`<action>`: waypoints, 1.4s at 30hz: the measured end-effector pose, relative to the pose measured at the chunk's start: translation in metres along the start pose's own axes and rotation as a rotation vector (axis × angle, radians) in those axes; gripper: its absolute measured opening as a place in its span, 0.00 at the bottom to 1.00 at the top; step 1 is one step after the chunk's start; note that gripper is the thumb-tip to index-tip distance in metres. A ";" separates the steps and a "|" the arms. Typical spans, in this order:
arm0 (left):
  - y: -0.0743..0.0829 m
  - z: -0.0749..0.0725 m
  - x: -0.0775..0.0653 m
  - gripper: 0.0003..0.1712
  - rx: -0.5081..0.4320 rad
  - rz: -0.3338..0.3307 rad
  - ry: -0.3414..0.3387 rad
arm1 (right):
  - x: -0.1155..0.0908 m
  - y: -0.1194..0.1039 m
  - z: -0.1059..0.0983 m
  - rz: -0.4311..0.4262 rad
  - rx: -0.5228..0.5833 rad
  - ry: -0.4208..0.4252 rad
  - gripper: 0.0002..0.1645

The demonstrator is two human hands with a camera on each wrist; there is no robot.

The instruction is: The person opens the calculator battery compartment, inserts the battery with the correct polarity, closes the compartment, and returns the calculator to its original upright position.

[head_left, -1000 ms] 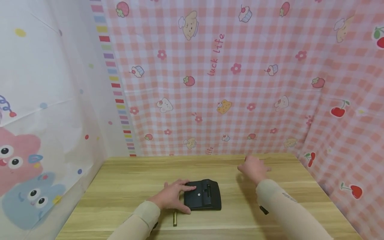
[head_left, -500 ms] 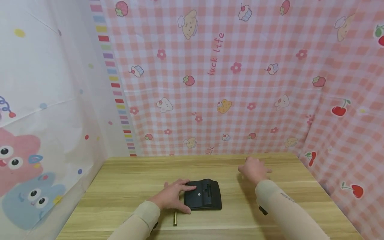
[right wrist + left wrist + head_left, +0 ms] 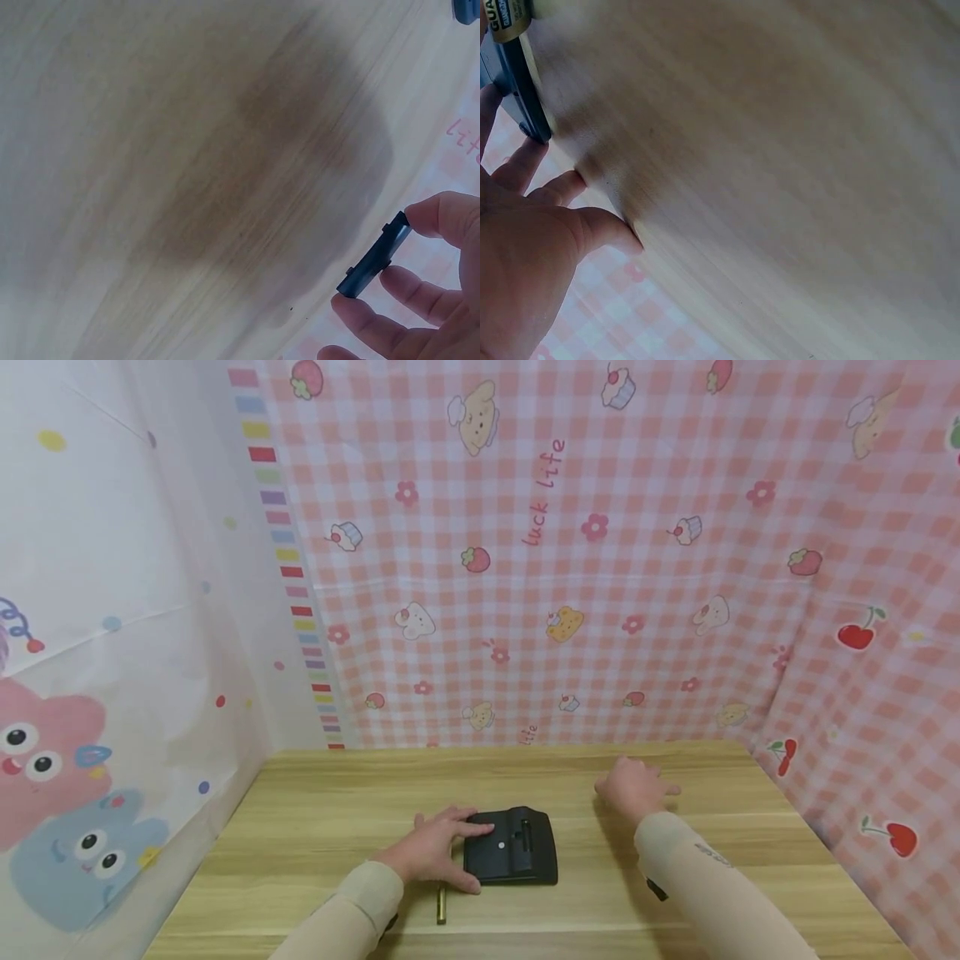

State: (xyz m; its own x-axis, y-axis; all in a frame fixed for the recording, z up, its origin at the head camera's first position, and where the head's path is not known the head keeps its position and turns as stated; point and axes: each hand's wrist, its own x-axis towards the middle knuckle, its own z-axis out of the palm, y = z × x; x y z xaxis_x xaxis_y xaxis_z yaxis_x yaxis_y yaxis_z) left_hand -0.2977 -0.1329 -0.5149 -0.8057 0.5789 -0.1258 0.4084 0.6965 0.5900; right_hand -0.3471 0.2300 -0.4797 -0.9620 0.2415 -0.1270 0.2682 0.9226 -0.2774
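Observation:
A flat black device (image 3: pixel 534 853), like a calculator lying face down, rests on the table with a narrow battery slot showing. My left hand (image 3: pixel 433 852) lies at its left side, the index finger on top and the thumb at the near edge. Beside that hand is a gold battery (image 3: pixel 441 907), partly hidden under it in the head view; the battery (image 3: pixel 508 16) also shows in the left wrist view. To the right, my right hand (image 3: pixel 633 789) pinches a small black battery cover (image 3: pixel 375 255) between thumb and fingertips; the hand hides the cover in the head view.
The wooden table (image 3: pixel 337 785) runs back to a pink checked cloth (image 3: pixel 510 635). A white patterned cloth (image 3: pixel 135 635) hangs along the left side, and more checked cloth (image 3: pixel 862 693) hangs on the right.
My right hand has shifted very slightly toward me, keeping its pinch. The left hand and the black device stay in place, while the head view has turned a little.

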 end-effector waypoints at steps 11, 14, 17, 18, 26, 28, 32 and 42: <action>-0.002 0.000 0.000 0.51 0.000 0.008 -0.003 | -0.001 -0.002 0.006 0.011 -0.021 0.008 0.35; -0.001 0.000 0.000 0.51 -0.002 0.009 -0.002 | 0.001 -0.003 0.008 0.020 -0.034 0.012 0.33; -0.001 0.000 0.000 0.51 -0.004 0.006 -0.002 | 0.003 -0.002 0.010 0.025 -0.041 0.011 0.30; 0.000 0.000 0.001 0.51 -0.002 0.005 -0.002 | 0.004 -0.002 0.011 0.024 -0.045 0.010 0.29; 0.002 0.000 0.000 0.51 -0.009 0.003 0.001 | 0.004 -0.003 0.012 0.024 -0.045 0.003 0.27; 0.003 0.000 0.000 0.51 -0.011 0.002 0.003 | 0.003 -0.004 0.012 0.023 -0.039 0.001 0.25; 0.004 0.000 -0.001 0.51 -0.016 -0.001 0.005 | 0.001 -0.005 0.012 0.017 -0.030 -0.001 0.22; 0.000 0.002 0.000 0.51 -0.011 -0.010 0.006 | 0.003 -0.006 0.013 0.020 -0.029 -0.019 0.25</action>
State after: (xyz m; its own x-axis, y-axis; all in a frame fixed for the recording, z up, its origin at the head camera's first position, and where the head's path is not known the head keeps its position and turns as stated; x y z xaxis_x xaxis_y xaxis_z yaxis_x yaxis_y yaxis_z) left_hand -0.2971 -0.1321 -0.5165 -0.8122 0.5693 -0.1275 0.3953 0.6977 0.5975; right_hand -0.3507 0.2211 -0.4909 -0.9555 0.2541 -0.1502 0.2851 0.9260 -0.2474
